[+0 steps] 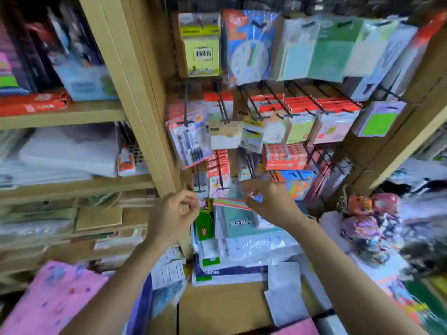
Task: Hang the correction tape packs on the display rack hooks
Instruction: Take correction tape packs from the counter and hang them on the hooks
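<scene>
We face pale wooden shelving (101, 114) crammed with stationery on our left, a wooden upright (135, 76) beside it, daylight brightening the far right.

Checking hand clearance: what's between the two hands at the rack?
Head view: between left hand and right hand hang small packs on the lowest hooks, above a striped pad. Blur hides pack type.

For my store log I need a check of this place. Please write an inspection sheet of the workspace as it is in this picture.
Surface: wooden rack wall carrying black hooks.
Job's things: small pack on a low hook; whether it is correction tape, cannot tell.
Clutter: paper packs piled below; pink sheet.
Grippers: left hand pinched at that pack; right hand pinching something blurred.
Cables: nothing seen.
Surroundings: stocked wooden shelves at left.
</scene>
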`<action>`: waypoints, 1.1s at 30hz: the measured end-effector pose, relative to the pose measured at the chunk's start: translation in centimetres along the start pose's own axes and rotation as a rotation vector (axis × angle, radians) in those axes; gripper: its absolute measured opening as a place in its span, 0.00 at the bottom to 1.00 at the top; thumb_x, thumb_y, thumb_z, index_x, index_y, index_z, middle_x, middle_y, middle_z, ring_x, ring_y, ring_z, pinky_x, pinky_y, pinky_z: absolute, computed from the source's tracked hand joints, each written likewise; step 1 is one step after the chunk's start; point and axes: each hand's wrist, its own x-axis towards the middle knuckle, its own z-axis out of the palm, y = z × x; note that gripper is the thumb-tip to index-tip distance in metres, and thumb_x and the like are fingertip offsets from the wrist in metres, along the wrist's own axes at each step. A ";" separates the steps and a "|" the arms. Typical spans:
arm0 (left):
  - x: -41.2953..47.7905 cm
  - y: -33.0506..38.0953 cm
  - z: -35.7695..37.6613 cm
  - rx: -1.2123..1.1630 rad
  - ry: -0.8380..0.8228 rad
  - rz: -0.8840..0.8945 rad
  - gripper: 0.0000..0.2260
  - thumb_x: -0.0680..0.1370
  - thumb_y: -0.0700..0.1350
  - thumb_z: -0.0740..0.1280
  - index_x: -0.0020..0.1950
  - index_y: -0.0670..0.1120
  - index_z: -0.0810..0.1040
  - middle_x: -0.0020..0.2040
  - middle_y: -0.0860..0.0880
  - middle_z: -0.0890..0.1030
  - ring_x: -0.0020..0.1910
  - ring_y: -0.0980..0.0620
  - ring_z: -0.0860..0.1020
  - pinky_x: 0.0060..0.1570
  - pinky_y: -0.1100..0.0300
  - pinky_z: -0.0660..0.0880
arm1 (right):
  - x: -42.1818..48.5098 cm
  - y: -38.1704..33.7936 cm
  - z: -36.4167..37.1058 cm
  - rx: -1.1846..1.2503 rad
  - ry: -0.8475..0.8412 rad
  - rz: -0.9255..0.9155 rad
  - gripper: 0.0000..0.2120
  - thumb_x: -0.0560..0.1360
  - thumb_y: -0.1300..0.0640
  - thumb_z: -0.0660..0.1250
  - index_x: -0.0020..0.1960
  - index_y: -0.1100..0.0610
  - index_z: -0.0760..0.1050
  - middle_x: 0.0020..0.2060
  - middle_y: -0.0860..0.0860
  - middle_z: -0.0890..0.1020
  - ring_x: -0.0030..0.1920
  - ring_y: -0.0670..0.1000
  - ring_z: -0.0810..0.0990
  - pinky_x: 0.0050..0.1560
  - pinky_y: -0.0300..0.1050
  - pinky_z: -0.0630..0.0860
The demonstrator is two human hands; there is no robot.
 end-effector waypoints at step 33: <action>-23.2 -11.7 45.3 0.116 -1.162 -0.503 0.05 0.80 0.49 0.66 0.54 0.54 0.80 0.51 0.56 0.82 0.48 0.52 0.80 0.47 0.57 0.77 | -32.4 36.4 30.4 0.277 -0.513 1.107 0.20 0.78 0.53 0.69 0.69 0.52 0.74 0.61 0.50 0.81 0.53 0.52 0.81 0.46 0.39 0.73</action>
